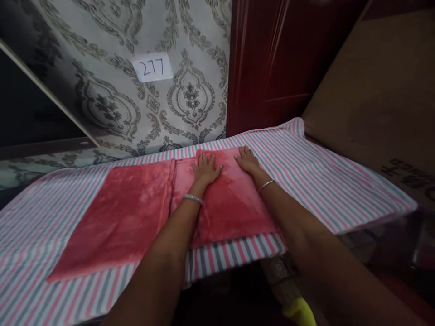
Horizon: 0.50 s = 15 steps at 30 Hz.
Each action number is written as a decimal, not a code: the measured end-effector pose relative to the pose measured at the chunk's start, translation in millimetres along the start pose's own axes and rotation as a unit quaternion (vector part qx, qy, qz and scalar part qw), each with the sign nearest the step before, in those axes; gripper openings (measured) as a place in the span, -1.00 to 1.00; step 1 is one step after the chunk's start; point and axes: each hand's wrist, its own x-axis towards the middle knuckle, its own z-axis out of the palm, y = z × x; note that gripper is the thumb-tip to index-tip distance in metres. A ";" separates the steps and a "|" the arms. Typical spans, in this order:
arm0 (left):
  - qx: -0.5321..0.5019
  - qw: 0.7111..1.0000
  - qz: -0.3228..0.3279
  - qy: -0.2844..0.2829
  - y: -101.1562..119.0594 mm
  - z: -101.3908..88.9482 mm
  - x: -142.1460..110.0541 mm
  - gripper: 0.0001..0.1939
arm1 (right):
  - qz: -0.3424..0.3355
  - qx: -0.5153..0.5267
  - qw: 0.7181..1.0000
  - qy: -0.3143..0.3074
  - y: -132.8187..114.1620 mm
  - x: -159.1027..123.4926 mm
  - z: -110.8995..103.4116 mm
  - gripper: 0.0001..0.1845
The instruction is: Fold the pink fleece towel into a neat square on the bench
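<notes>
Striped cloth (316, 167) carries red fabric (132, 208), long axis left-to-right.

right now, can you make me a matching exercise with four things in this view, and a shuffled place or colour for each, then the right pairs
1. red cloth
2. striped cover
3. numbered card
4. cardboard box

A. on the patterned wall
B. beneath the left hand and the right hand
C. brown, at the picture's right edge
D. pink, grey and white, under the cloth

Pairs: 1-B, 2-D, 3-A, 4-C
</notes>
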 end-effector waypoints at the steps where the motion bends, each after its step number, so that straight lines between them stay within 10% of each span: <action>1: -0.016 1.000 0.002 -0.024 -1.6 -7.0 1.4 -0.25 | 0.001 0.003 1.000 -0.001 1.3 -6.0 -6.0 -0.27; 8: -0.020 0.995 0.086 -0.043 3.3 -43.6 -56.5 -0.35 | -0.111 -0.071 0.991 -0.017 19.4 -115.7 -30.4 -0.30; 15: 0.042 0.977 0.206 -0.020 11.4 11.8 -165.5 -0.21 | -0.141 -0.126 0.982 -0.007 6.1 -195.5 9.7 -0.37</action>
